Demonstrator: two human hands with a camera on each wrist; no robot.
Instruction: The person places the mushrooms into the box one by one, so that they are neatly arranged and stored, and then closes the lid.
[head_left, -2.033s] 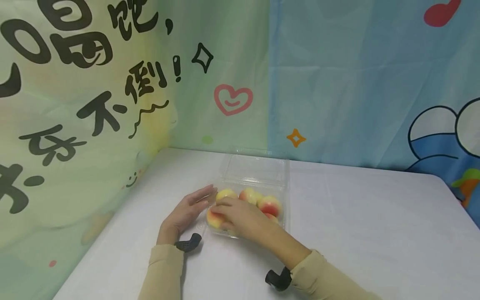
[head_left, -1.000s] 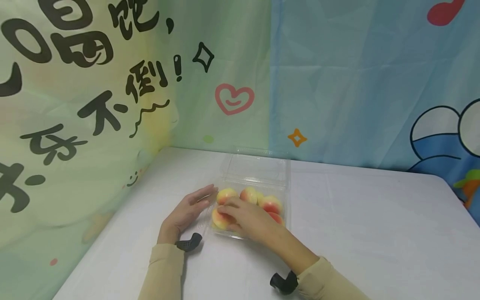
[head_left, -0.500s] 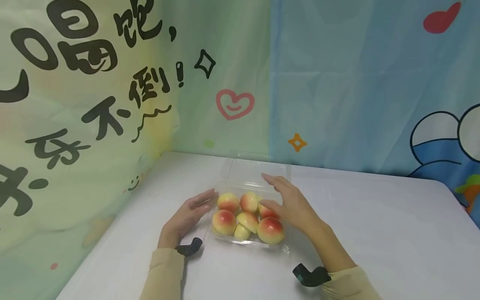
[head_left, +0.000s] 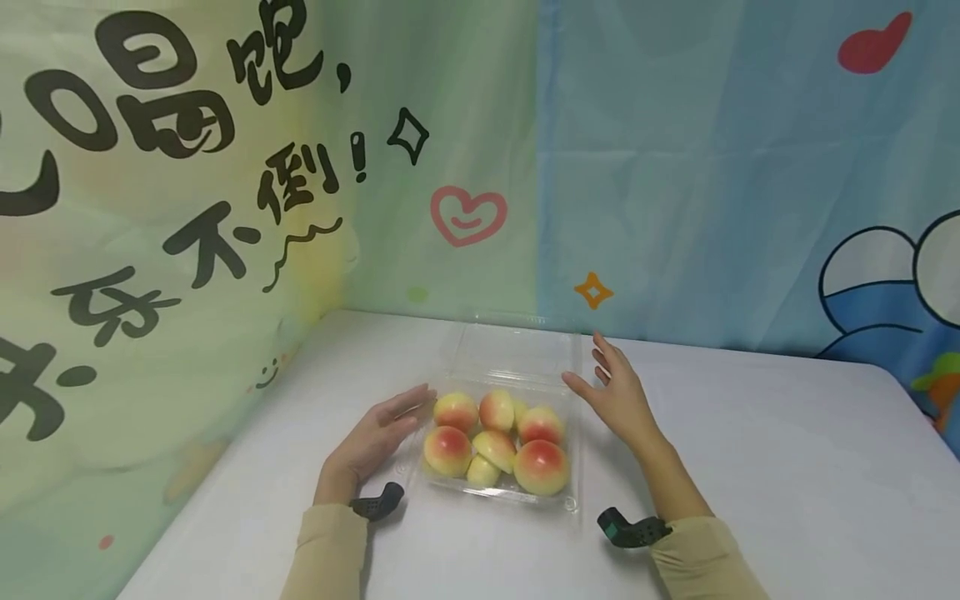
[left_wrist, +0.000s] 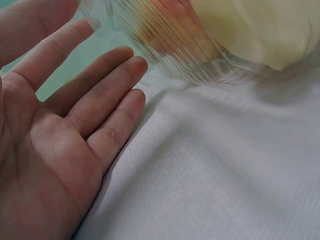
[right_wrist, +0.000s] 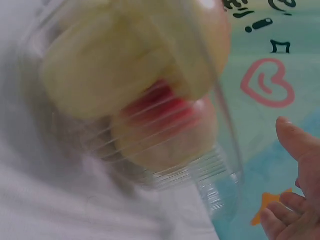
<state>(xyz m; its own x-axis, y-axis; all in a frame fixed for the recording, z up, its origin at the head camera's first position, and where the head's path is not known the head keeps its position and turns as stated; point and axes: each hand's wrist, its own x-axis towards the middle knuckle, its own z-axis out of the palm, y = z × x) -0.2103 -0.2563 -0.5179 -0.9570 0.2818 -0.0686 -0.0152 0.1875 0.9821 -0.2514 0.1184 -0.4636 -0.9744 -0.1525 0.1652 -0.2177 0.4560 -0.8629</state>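
Observation:
A clear plastic box (head_left: 498,497) stands on the table, its lid (head_left: 517,350) folded back behind it. In it lie several yellow mushroom-shaped pieces with red-tinged caps; one front mushroom (head_left: 495,451) is on its side, its pale stem showing. My left hand (head_left: 375,437) rests at the box's left side with fingers extended. In the left wrist view, a fingertip of that hand (left_wrist: 65,120) meets the plastic rim. My right hand (head_left: 622,400) hovers right of the box, fingers spread and holding nothing; the right wrist view shows it beside the box wall (right_wrist: 225,130).
A white cloth covers the table (head_left: 750,467). Behind it hangs a printed backdrop (head_left: 675,167), which also runs along the left side. A black wrist device (head_left: 633,531) sits at the right wrist, another device (head_left: 378,502) at the left.
My right hand has let go of the front-left mushroom, lifted out of the box and moved right, past its edge. The pieces are uncovered now. My left hand stays in place.

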